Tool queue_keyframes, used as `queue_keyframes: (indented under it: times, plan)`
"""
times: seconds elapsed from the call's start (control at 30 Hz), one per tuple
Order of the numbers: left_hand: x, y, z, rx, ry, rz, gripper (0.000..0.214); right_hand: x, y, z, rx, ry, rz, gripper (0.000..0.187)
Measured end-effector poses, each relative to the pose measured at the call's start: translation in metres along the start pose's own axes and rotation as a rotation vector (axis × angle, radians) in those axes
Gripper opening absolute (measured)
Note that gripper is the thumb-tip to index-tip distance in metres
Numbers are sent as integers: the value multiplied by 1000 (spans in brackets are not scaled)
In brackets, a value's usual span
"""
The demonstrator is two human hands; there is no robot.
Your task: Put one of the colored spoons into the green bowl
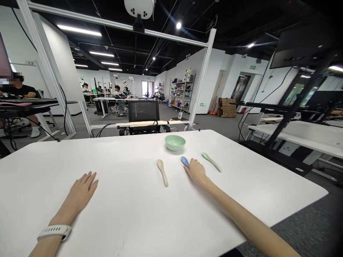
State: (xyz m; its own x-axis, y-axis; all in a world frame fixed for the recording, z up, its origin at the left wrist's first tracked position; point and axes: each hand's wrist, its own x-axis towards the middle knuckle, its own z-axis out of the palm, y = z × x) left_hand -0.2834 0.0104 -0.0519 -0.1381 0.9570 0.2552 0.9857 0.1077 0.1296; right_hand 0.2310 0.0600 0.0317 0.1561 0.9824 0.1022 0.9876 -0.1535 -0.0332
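Note:
My right hand has its fingers closed round the handle of a blue spoon; only the bowl end shows past my thumb. To its left lies a cream spoon, and a pale green spoon lies to its right, both apart from the hand. Behind the spoons stands an upright light green bowl. My left hand rests flat on the white table at the left, fingers stretched out, touching no object. A white band circles the left wrist.
The white table has rounded corners. A metal frame rises beyond its far edge, with a black chair behind. A dark stand is at the right. A person sits at far left, and several others sit farther back.

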Motion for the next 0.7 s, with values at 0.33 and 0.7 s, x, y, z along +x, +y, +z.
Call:
queue_keyframes:
  times: [0.33, 0.7]
  plan:
    - [2, -3, 3, 8, 7, 10, 79, 41, 76, 2, 189, 71, 184, 31]
    - [1, -4, 6, -3, 8, 0, 81, 51, 123, 11, 184, 46, 304, 26]
